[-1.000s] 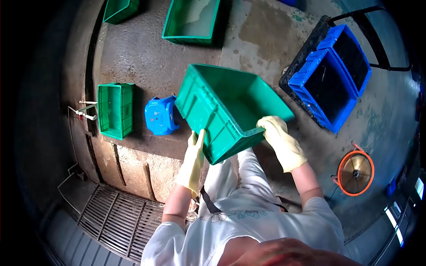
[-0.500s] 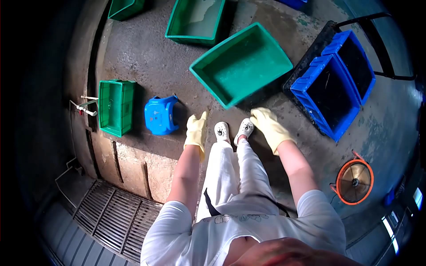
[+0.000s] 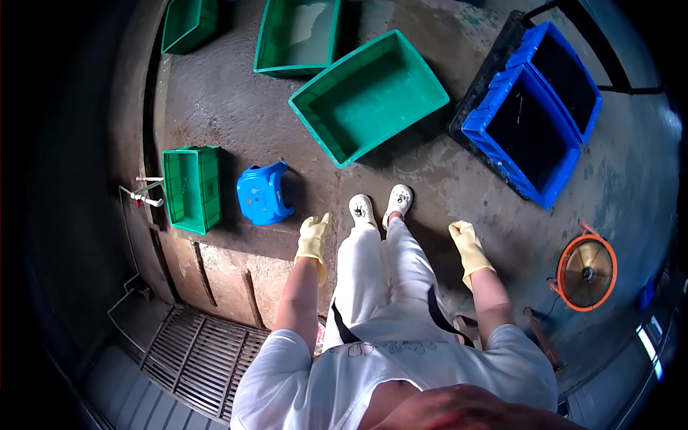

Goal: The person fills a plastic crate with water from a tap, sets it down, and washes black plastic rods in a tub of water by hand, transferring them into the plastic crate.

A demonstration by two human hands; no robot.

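In the head view, the green bin (image 3: 369, 100) rests on the floor (image 3: 222, 93), well in from its left edge, mouth up, long axis slanting lower left to upper right, one corner toward the shoes (image 3: 362, 209). A second ago both hands held it tilted; now the left hand (image 3: 312, 238) and right hand (image 3: 467, 247) hang released, wider apart.

The green crate (image 3: 369, 98), held tilted between both hands one second earlier, now lies open side up on the floor (image 3: 315, 186) beyond them, well apart from both. The left hand (image 3: 312, 236) has let go of it; the right hand (image 3: 466, 244), likewise emptied, has swung outward, widening the gap between the two. White shoes (image 3: 362, 209), previously hidden, now show between and slightly beyond the hands.
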